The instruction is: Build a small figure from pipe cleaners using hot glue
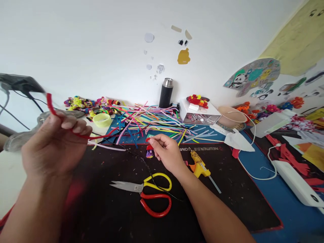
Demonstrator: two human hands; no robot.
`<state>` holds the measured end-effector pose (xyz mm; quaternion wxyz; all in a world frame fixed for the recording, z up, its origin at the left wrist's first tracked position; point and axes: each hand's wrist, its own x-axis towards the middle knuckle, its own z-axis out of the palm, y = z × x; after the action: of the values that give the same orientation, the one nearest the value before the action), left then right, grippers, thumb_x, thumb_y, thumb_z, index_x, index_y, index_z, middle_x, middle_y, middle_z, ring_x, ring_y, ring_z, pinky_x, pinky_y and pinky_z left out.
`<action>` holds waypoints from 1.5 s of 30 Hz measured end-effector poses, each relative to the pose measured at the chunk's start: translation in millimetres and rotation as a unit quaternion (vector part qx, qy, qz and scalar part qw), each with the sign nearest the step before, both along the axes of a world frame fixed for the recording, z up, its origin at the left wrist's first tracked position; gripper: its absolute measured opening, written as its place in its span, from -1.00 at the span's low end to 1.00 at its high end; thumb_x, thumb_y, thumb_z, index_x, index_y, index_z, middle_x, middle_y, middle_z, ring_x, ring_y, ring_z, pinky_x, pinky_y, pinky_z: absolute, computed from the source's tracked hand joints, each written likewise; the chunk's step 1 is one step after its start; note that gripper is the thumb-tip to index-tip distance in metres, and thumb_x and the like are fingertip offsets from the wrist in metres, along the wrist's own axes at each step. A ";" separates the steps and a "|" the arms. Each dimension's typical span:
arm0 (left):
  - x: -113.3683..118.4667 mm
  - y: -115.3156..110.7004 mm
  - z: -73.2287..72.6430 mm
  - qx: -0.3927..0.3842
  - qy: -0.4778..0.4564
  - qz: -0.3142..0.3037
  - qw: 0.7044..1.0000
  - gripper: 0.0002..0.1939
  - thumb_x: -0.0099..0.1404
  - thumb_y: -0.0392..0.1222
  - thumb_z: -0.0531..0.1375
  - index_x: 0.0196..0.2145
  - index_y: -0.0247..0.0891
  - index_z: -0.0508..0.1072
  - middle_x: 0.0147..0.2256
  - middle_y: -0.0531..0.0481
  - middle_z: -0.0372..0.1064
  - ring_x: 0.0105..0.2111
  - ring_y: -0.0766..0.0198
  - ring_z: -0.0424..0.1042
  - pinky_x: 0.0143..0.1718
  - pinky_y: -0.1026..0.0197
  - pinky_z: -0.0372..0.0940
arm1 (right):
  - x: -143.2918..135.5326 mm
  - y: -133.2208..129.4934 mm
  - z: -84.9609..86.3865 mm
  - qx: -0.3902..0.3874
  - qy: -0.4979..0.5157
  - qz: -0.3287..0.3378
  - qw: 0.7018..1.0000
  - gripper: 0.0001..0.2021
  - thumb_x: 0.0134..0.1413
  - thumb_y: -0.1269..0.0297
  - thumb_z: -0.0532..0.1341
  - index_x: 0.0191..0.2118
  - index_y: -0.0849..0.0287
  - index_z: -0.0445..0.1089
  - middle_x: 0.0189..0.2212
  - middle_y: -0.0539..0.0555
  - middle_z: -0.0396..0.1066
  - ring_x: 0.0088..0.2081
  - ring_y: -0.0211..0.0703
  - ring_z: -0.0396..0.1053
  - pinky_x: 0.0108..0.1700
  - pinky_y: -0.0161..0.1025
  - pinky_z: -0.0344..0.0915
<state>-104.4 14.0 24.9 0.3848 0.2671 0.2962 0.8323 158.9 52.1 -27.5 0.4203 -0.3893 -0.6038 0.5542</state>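
Note:
My left hand (50, 145) is raised at the left, its fingers closed around a fuzzy red pipe cleaner (50, 103). One end of the strip sticks up past the thumb; the rest trails out to the right below the fingers. Near the middle, my right hand (167, 152) pinches a small red and purple piece (150, 152), whose exact kind I cannot make out. Below that hand, scissors (128, 186) with one yellow and one red handle lie on the black mat (222, 202). A yellow glue gun (200, 165) rests just right of my right wrist.
Behind the mat is a heap of coloured pipe cleaners (157, 118). A black thermos (166, 94) and a white drawer box (199, 116) stand by the wall. Left of the heap is a yellow tape roll (102, 119). A white power bank (298, 184) and its cable lie at the right.

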 end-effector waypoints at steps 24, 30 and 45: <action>52.1 -14.9 -14.6 -0.181 0.399 -0.282 0.853 -0.77 0.35 0.05 0.37 -0.25 -0.16 0.61 -0.21 -0.02 0.51 -0.22 0.19 0.41 -0.18 0.23 0.30 | -4.2 -10.5 3.1 0.064 -0.052 -0.005 0.997 -0.81 0.28 0.13 0.27 -0.25 0.13 0.50 -0.57 -0.10 0.33 -0.55 -0.29 0.29 -0.48 -0.32 0.18; 56.6 -14.3 -14.3 -0.193 0.456 -0.265 0.827 -0.68 0.36 0.14 0.33 -0.26 -0.18 0.60 -0.28 -0.02 0.51 -0.24 0.14 0.43 -0.17 0.17 0.32 | -5.2 -11.4 0.7 0.095 -0.106 -0.012 0.990 -0.87 0.22 0.21 0.28 -0.22 0.13 0.54 -0.57 -0.08 0.36 -0.54 -0.26 0.30 -0.47 -0.31 0.18; 57.8 -14.8 -19.0 -0.173 0.500 -0.214 0.821 -0.72 0.36 0.11 0.32 -0.25 -0.15 0.63 -0.23 -0.06 0.58 -0.20 0.10 0.50 -0.09 0.15 0.34 | -5.3 -11.8 -2.8 0.105 -0.120 0.007 0.987 -0.88 0.28 0.23 0.29 -0.17 0.08 0.57 -0.39 0.01 0.57 -0.41 -0.17 0.44 -0.34 -0.24 0.28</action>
<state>-46.6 -0.8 5.9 0.3924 0.6319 0.5227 0.4165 153.6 40.3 -30.4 0.3791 -0.4025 -0.7075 0.4401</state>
